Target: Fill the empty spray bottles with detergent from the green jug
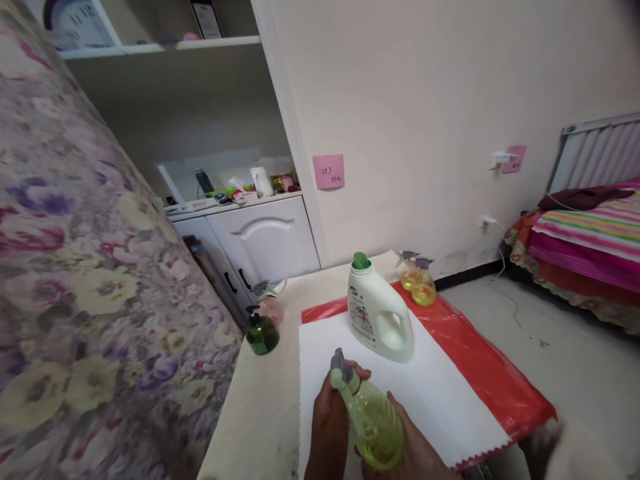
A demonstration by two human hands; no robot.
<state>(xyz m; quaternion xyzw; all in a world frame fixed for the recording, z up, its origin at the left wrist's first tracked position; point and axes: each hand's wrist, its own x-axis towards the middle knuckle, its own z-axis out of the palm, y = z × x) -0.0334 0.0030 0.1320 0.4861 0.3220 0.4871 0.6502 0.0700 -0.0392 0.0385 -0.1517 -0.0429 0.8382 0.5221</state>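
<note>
A clear green-tinted spray bottle [377, 427] with a grey and pale green trigger head is tilted in front of me at the table's near side. My left hand [330, 410] is closed about its neck, just below the trigger head. Around the lower body of the bottle wraps my right hand [417, 443], fingers partly hidden behind it. Beyond my hands, a pale green detergent jug [377, 317] stands upright on a white sheet [320, 353]. Something green [360, 261] sits in the jug's mouth.
A dark green pump bottle [261, 332] and a pink spray bottle [271, 310] stand at the table's left edge. Two yellow spray bottles [423, 287] are at the far right. Red plastic [475, 353] lies under the sheet. A floral curtain [100, 287] hangs left; a bed [590, 247] stands right.
</note>
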